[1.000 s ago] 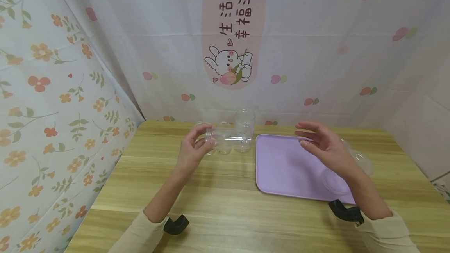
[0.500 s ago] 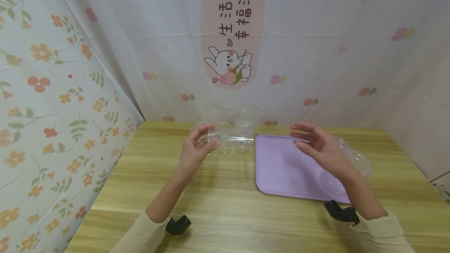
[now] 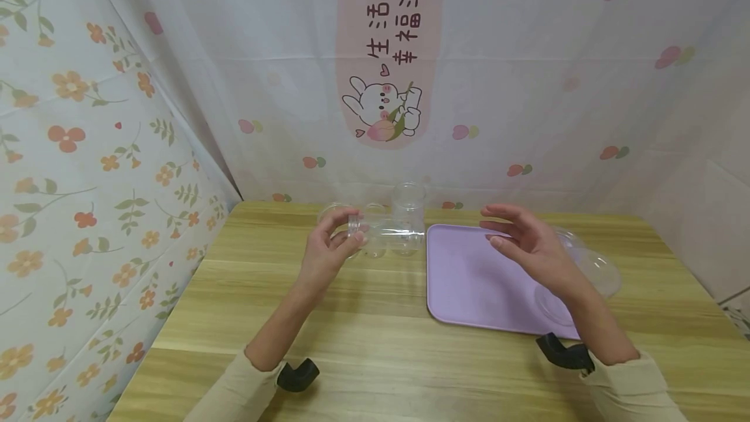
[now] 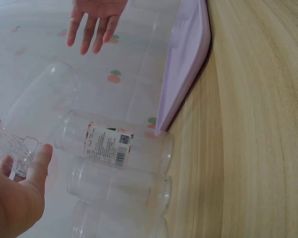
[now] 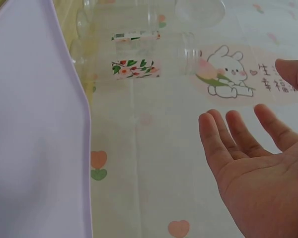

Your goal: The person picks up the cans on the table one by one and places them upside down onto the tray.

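My left hand [image 3: 325, 253] grips a clear plastic jar [image 3: 389, 230] round its threaded mouth, thumb on the near side. The jar lies sideways in the air, its base toward the right. Behind it, three clear jars stand upright in a row on the table; the right-hand one, a labelled jar [image 4: 107, 144], carries a floral printed label. My right hand [image 3: 530, 246] hovers over the lilac tray [image 3: 463, 292], holding nothing, its fingers apart and loosely bent. Clear round pieces like lids [image 3: 603, 273] lie at the tray's right side, partly hidden by my right forearm.
The wooden table [image 3: 351, 357] runs back to a printed curtain [image 3: 281, 90], close behind the standing jars. Another floral curtain [image 3: 105, 213] borders the left side. A black curved piece sticks out at each sleeve cuff.
My left hand has shifted slightly to the right with the jar. The right hand has drifted a little to the left over the tray. The standing jars have stayed put.
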### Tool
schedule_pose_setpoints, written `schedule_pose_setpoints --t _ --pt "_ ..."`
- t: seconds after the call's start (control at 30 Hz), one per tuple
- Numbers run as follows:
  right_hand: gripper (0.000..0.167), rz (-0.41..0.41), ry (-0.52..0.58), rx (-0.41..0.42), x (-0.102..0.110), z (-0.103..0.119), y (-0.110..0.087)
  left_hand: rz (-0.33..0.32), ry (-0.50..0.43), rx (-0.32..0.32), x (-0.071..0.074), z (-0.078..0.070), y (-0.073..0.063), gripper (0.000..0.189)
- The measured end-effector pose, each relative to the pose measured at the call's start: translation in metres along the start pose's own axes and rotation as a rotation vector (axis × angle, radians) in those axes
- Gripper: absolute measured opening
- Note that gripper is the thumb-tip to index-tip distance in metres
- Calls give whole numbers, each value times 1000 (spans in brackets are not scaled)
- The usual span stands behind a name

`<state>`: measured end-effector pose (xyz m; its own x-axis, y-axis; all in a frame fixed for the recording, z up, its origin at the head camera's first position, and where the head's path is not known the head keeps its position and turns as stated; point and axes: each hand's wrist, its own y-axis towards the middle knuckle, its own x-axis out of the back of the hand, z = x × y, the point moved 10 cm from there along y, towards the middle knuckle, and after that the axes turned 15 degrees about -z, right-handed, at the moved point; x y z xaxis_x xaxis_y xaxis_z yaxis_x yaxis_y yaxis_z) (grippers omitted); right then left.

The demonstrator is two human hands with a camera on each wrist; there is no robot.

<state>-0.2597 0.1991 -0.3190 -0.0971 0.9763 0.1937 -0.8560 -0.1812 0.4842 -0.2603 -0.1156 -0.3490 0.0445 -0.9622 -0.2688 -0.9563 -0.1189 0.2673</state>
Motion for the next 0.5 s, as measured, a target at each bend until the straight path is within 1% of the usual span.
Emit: schedule_pose_setpoints --t 0.23,0.5 --pt "50 8 57 6 -4 2 2 6 -8 0 -2 0 0 42" --pt "50 12 59 3 -9 4 3 15 -13 3 -5 1 0 42"
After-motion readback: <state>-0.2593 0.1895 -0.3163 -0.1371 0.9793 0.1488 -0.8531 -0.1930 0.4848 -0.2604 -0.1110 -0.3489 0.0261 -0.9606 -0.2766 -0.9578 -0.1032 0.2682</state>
